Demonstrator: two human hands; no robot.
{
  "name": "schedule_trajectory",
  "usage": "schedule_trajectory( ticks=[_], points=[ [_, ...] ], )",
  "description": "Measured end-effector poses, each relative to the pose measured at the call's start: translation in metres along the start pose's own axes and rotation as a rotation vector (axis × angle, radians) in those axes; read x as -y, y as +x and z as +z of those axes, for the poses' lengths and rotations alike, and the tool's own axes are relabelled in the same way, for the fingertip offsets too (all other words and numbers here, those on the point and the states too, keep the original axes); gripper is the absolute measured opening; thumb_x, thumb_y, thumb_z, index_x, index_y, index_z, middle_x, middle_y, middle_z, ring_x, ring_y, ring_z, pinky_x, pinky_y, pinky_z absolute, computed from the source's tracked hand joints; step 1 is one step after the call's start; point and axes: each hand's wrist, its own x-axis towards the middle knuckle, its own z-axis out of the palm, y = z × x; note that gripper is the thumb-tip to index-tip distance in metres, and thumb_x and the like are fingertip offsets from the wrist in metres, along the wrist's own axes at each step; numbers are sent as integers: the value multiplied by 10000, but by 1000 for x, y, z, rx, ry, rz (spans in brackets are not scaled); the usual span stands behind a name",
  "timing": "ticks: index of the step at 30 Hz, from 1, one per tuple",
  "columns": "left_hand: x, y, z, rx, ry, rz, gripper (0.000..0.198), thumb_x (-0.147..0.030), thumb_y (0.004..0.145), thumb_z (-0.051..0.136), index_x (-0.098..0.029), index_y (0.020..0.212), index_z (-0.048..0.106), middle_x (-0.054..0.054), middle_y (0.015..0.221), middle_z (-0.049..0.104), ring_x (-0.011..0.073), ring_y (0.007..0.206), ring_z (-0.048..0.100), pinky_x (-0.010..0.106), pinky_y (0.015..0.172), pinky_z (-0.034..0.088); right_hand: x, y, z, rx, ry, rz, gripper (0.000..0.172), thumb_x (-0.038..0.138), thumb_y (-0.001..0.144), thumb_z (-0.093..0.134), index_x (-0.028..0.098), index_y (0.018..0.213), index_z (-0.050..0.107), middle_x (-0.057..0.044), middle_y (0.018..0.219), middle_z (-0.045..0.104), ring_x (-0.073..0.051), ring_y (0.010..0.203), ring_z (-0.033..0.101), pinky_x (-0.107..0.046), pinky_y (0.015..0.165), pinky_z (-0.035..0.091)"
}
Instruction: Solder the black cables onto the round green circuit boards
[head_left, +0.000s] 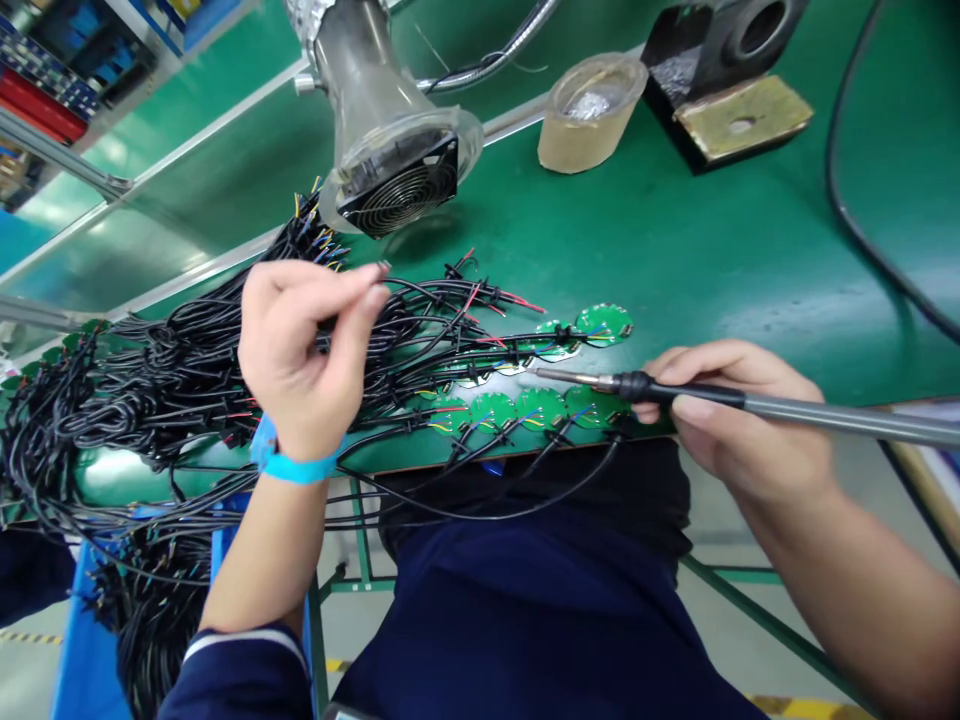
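My right hand [750,420] grips a soldering iron [825,412], its tip pointing left over the round green circuit boards [541,408]. These boards lie in two rows near the bench's front edge, with thin coloured wires and black cables at them. Raised over the cable bundle, my left hand [307,345] is closed in a pinch, with a blue wrist strap [300,465] below it. A small dark tip shows at its fingertips, too small to name. Black cables [187,350] with stripped coloured ends heap up under and left of that hand.
A fume extractor duct with a fan [405,190] hangs above the cables. At the back stand a cardboard-coloured ring [581,145] and an iron stand with a sponge [742,120]. A black cord [862,230] curves at right. More cables fill a blue bin [82,620] below the bench.
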Motion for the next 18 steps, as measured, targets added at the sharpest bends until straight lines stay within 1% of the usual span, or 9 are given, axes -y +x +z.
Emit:
schedule_trajectory(
  ticks=[1, 3, 5, 6, 7, 9, 11, 14, 18],
  points=[
    [-7, -7, -3, -10, -18, -7, 124, -254, 908, 525, -281, 992, 611, 10, 883, 562, 142, 857, 552, 326, 767, 468, -1, -1, -3, 36, -30, 30, 208, 349, 742, 695, 195, 851, 606, -20, 734, 605, -143, 591, 598, -265, 531, 517],
    [-23, -24, 5, 149, -79, -13, 55, -225, 868, 586, -215, 891, 635, 10, 805, 564, 126, 767, 543, 280, 695, 473, -2, -1, -9, 93, -83, 83, 219, 371, 754, 681, 194, 862, 612, -24, 743, 610, -152, 621, 607, -268, 559, 519],
    [-37, -42, 24, 370, -123, -30, 90, -204, 870, 570, -160, 826, 636, 29, 771, 562, 135, 745, 526, 275, 685, 474, -3, -1, -11, 117, -126, 127, 236, 387, 748, 680, 191, 864, 617, -32, 772, 616, -168, 665, 619, -269, 572, 517],
    [-41, -49, 34, 430, -125, -54, 124, -198, 873, 556, -144, 792, 631, 38, 756, 554, 144, 743, 517, 284, 691, 474, -3, 0, -12, 121, -142, 146, 246, 395, 740, 684, 190, 860, 619, -35, 779, 616, -180, 693, 628, -271, 580, 517],
    [-44, -54, 44, 463, -116, -81, 157, -195, 876, 542, -135, 756, 624, 45, 743, 543, 152, 739, 509, 294, 697, 473, -3, 0, -12, 123, -153, 162, 254, 403, 732, 687, 190, 852, 618, -35, 774, 613, -196, 725, 636, -276, 591, 519],
    [-46, -58, 58, 505, -95, -119, 207, -181, 880, 515, -131, 703, 611, 51, 725, 526, 162, 734, 502, 307, 701, 469, -2, 2, -11, 134, -161, 186, 254, 412, 726, 685, 191, 829, 612, -30, 743, 604, -230, 793, 651, -294, 628, 526],
    [-44, -56, 64, 533, -73, -131, 232, -161, 879, 498, -130, 675, 603, 55, 718, 520, 169, 733, 504, 315, 705, 467, -1, 4, -10, 150, -180, 184, 247, 414, 731, 676, 191, 808, 604, -26, 722, 600, -250, 828, 657, -308, 655, 530],
    [-42, -50, 66, 560, -35, -123, 246, -142, 868, 493, -130, 643, 591, 52, 691, 510, 173, 714, 502, 323, 707, 467, 1, 4, -8, 169, -233, 163, 244, 416, 743, 661, 188, 800, 598, -32, 738, 625, -240, 813, 661, -293, 640, 526],
    [-44, -50, 68, 533, -1, -129, 249, -136, 852, 500, -131, 617, 579, 50, 660, 495, 179, 700, 494, 328, 692, 466, 7, 6, -4, 194, -346, 131, 230, 416, 760, 631, 193, 812, 602, -44, 786, 664, -203, 735, 651, -269, 589, 507]
  ],
)
